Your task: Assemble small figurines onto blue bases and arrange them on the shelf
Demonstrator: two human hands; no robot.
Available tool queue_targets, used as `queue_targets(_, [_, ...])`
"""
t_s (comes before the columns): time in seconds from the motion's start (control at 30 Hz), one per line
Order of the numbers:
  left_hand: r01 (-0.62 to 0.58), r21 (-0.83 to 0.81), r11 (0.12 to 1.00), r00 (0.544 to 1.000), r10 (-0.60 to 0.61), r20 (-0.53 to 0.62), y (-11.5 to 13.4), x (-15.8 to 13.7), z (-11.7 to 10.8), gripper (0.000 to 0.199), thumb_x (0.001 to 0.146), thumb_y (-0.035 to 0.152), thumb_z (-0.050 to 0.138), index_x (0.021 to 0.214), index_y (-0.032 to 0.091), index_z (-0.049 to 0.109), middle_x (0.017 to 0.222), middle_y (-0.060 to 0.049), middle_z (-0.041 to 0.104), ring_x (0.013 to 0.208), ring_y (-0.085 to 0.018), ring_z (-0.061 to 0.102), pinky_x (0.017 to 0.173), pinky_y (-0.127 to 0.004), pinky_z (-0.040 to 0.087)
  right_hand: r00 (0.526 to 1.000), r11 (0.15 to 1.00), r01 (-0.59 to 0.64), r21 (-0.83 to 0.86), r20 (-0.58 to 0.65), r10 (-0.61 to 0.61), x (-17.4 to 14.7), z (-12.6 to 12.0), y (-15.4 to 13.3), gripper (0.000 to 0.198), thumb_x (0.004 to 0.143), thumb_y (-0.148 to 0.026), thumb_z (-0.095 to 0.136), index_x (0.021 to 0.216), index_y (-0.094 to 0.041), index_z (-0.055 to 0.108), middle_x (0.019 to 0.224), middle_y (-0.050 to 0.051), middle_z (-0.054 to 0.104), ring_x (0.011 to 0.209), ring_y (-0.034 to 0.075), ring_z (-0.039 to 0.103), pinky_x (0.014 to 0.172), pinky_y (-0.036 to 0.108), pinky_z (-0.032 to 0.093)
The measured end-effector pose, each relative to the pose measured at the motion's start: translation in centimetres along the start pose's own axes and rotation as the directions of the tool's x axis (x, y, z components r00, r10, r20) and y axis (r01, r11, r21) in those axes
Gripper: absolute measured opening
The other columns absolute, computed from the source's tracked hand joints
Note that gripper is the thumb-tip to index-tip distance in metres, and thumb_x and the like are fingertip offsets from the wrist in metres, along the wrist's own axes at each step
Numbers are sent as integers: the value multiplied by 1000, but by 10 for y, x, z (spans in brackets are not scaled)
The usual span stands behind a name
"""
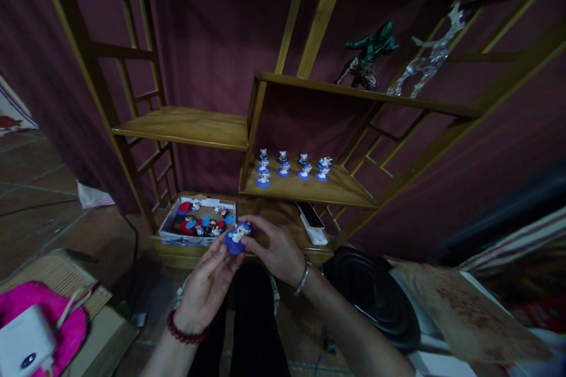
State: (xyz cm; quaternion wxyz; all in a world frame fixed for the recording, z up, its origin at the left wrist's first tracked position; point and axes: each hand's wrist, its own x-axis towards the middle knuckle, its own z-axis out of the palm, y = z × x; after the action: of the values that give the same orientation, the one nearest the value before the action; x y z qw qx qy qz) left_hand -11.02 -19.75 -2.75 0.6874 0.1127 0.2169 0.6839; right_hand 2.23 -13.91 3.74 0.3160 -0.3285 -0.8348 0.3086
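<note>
Between both hands is a small figurine (239,233) with purple hair, a white body and a round purple base. My left hand (209,283) grips the base from below and the left. The fingers of my right hand (275,247) close on the figurine's upper part from the right. Just behind my left hand sits a white-edged box (166,228) holding several figurines with red and blue bases, lying in a jumble. Similar purple-based figurines (283,169) stand upright in rows on the raised shelf (309,188), with darker ones (283,156) at the back.
A phone (311,215) lies on a white case (316,237) on the lower shelf. Higher up stand a green figure (369,56) and a clear deer statue (430,59). A black lidded object (371,294) is right; a white device (25,341) on pink cloth (74,330) is left.
</note>
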Motion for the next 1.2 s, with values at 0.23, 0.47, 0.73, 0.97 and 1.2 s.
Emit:
queue_targets(0.23, [-13, 68, 998, 1000, 12, 14, 4, -2, 1, 32, 76, 16, 56, 108, 22, 58, 104, -4, 63, 92, -13, 57, 83, -27, 46, 999, 1000, -7, 15, -35, 7, -2, 4, -2, 29, 77, -23, 55, 106, -25, 52, 98, -2, 62, 85, 12, 58, 78, 24, 46])
queue_targets(0.47, [-38, 80, 996, 999, 41, -32, 7, -5, 1, 26, 74, 15, 59, 100, 19, 60, 95, -3, 64, 84, -11, 58, 77, -25, 47, 1000, 1000, 11, -6, -26, -11, -2, 5, -5, 28, 79, -24, 52, 107, -26, 53, 100, -1, 62, 87, 13, 58, 79, 25, 45])
queue_targets(0.73, [-34, 114, 993, 999, 38, -32, 10, -5, 4, 24, 72, 19, 62, 96, 17, 61, 94, -4, 64, 81, -13, 59, 74, -24, 46, 999, 999, 35, -10, -34, -36, 0, 7, -6, 29, 79, -23, 53, 107, -26, 54, 99, 0, 63, 87, 14, 58, 78, 26, 46])
queue_targets(0.97, [-35, 129, 991, 999, 38, -22, 11, -6, 5, 22, 74, 20, 60, 96, 17, 61, 91, -3, 64, 78, -12, 59, 71, -23, 46, 999, 999, 41, -21, -35, -42, 1, 4, -9, 27, 78, -21, 52, 105, -25, 55, 97, -1, 63, 86, 13, 58, 79, 26, 45])
queue_targets(1.2, [-37, 110, 993, 998, 41, -37, 11, -5, 7, 23, 72, 20, 62, 95, 16, 61, 91, -3, 65, 77, -12, 59, 70, -23, 46, 998, 999, 35, -24, -44, -36, 0, 6, -9, 27, 78, -19, 52, 104, -25, 54, 97, -1, 62, 87, 13, 58, 79, 26, 45])
